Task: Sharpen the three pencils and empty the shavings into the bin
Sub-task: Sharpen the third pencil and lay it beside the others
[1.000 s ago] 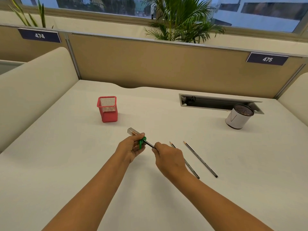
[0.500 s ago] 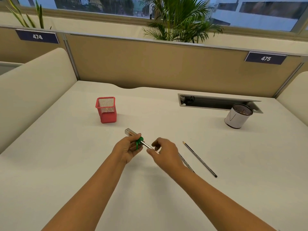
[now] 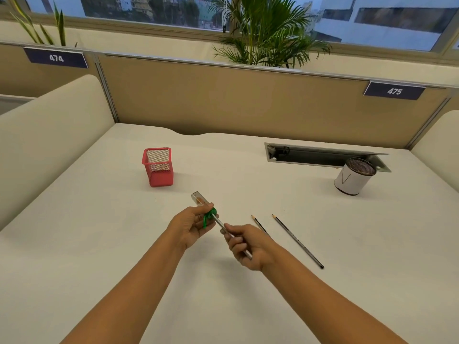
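Head view: I read the left hand (image 3: 192, 225) gripping the green-capped sharpener (image 3: 207, 212), clear shavings chamber pointing away, while the right hand (image 3: 244, 245) pinches the pencil (image 3: 224, 228) seated in it, presumably for twisting. Two pencils (image 3: 296, 240) lie beside the right hand on the desk (image 3: 99, 244), one partly hidden behind it. Pencil tip concealed; red mesh bin (image 3: 158, 167) well apart.

Office cubicle by a window

Tan partition (image 3: 248, 100) behind the white desk (image 3: 99, 244); palm plant (image 3: 268, 33) against the daylit window (image 3: 154, 8).
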Available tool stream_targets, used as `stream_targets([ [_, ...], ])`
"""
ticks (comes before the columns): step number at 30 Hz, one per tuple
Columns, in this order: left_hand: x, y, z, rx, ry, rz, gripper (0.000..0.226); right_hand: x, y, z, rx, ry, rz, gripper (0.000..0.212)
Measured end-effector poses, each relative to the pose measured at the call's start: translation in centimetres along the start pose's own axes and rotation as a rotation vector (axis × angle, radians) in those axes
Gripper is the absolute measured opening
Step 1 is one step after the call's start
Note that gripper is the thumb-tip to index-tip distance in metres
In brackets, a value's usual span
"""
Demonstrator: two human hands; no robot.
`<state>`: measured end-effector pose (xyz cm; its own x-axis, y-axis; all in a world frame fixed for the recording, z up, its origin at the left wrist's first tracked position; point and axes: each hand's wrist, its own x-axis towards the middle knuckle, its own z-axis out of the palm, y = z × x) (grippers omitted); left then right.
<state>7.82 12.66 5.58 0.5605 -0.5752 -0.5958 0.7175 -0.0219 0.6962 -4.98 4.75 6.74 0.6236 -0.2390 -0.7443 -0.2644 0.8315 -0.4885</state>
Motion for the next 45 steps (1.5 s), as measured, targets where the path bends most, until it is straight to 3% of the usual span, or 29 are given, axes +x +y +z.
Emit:
stream_targets([
  [2, -0.1, 0.0, 0.0, 0.014, 0.025, 0.001, 0.009, -0.2, 0.5, 0.4, -0.366, 0.091, -0.201, 0.019],
  [5, 0.0, -0.1, 0.1, 0.015, 0.065, -0.011, 0.008, 0.2, 1.3, 0.3, -1.257, 0.416, -0.755, 0.022],
  [7, 0.2, -0.2, 0.2, 0.006, 0.087, -0.017, 0.010, 0.7, 1.7, -0.3, -1.612, 0.561, -1.125, 0.019],
  [9, 0.2, -0.2, 0.5, -0.001, 0.100, -0.012, 0.010, 1.5, 2.1, -1.0, -1.804, 0.629, -1.338, 0.012],
  [11, 0.1, -0.3, 0.6, -0.001, 0.098, -0.008, 0.010, 2.1, 1.8, -1.4, -1.799, 0.605, -1.449, 0.011],
  [12, 0.1, -0.4, 0.6, 0.000, 0.094, -0.004, 0.010, 2.2, 1.8, -1.3, -1.699, 0.572, -1.379, 0.011],
  [14, 0.0, -0.6, 0.6, 0.001, 0.079, 0.002, 0.010, 1.1, 1.0, -0.4, -1.366, 0.437, -0.981, 0.014],
  [18, -0.1, -0.5, 0.4, 0.007, 0.007, -0.017, 0.009, -0.2, -0.3, -0.4, -0.229, 0.054, -0.122, 0.017],
  [20, -0.1, -0.4, 0.3, 0.025, -0.007, -0.021, 0.009, -0.2, -0.3, -0.7, 0.093, -0.044, 0.060, 0.019],
  [22, -0.1, -0.3, 0.3, 0.042, 0.008, -0.014, 0.010, -0.1, 0.1, -0.3, 0.030, -0.044, 0.014, 0.019],
  [23, 0.0, -0.2, 0.2, 0.043, 0.017, -0.008, 0.010, -0.1, 0.3, 0.0, -0.152, 0.008, -0.085, 0.019],
  [27, 0.0, 0.1, 0.3, 0.048, 0.055, -0.001, 0.009, 0.3, 1.2, 0.2, -1.193, 0.355, -0.766, 0.026],
  [29, 0.0, 0.1, 0.4, 0.042, 0.067, -0.001, 0.010, 0.8, 1.5, -0.5, -1.539, 0.454, -1.094, 0.025],
  [31, 0.0, 0.1, 0.5, 0.033, 0.079, 0.000, 0.011, 1.6, 1.8, -1.2, -1.728, 0.535, -1.316, 0.015],
  [33, 0.1, 0.1, 0.5, 0.033, 0.084, 0.006, 0.011, 2.2, 1.7, -1.3, -1.763, 0.552, -1.463, 0.012],
  [35, 0.1, -0.1, 0.5, 0.040, 0.085, 0.016, 0.011, 2.7, 1.7, -1.2, -1.654, 0.513, -1.393, 0.012],
  [36, 0.2, -0.2, 0.5, 0.044, 0.080, 0.020, 0.010, 2.2, 1.5, -0.8, -1.531, 0.475, -1.225, 0.013],
  [40, 0.0, -0.2, 0.5, 0.027, 0.008, 0.003, 0.008, 0.3, 0.0, -0.4, -0.304, 0.072, -0.282, 0.012],
  [41, 0.1, 0.0, 0.5, 0.032, -0.003, 0.002, 0.009, 0.2, 0.0, -0.5, -0.074, 0.016, -0.123, 0.014],
  [43, 0.2, 0.1, 0.5, 0.058, -0.007, 0.003, 0.011, 0.4, 0.2, -0.7, 0.139, -0.043, 0.011, 0.017],
  [45, 0.4, 0.0, 0.5, 0.078, 0.011, 0.004, 0.010, 0.5, 0.4, -0.4, 0.016, -0.035, -0.054, 0.017],
])
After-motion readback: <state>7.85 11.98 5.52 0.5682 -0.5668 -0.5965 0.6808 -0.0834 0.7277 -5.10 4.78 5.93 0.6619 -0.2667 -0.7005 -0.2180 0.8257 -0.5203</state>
